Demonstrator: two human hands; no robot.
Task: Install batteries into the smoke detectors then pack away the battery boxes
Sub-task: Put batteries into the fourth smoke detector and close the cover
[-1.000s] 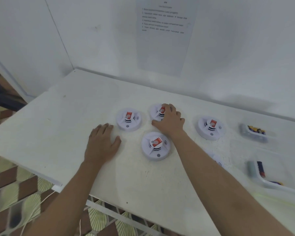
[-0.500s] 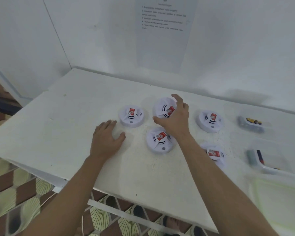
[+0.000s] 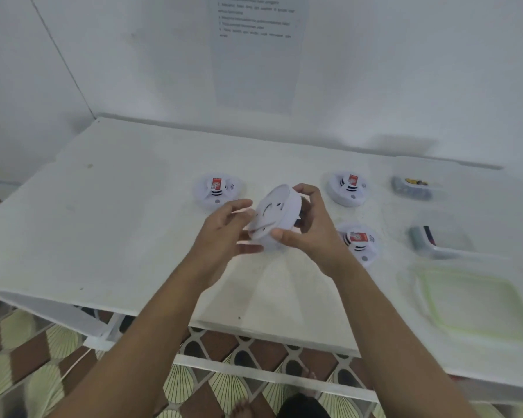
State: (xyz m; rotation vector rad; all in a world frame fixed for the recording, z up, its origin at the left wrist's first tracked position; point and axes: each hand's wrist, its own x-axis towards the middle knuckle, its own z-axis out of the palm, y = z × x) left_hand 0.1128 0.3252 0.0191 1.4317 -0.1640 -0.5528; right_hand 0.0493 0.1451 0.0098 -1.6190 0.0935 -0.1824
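Smoke detector (image 3: 277, 215), tilted on edge with its plain back plate toward the camera, is being held above the table (image 3: 118, 221) between both hands. The right hand (image 3: 311, 233) is grasping it, fingers curling over the far rim and thumb pressing the near rim. The left hand (image 3: 224, 233), somewhat blurred, appears to be pinching the opposite edge of the plate between thumb and fingers.

Three more units are lying face up, each showing a red label: a second detector (image 3: 218, 191) just beyond the left thumb, a third detector (image 3: 347, 188) beyond the right knuckles, and a fourth detector (image 3: 360, 242) just beside the right wrist.

A far battery box (image 3: 411, 188) and a near battery box (image 3: 435, 239) are sitting well to the right of the right-hand fingers, with cells showing inside. A loose lid (image 3: 471, 300) is lying nearer the front edge.

By this evidence the work is only beginning. The first unit is apparently being opened, no battery is visibly being fitted, and the packing away is not yet started.
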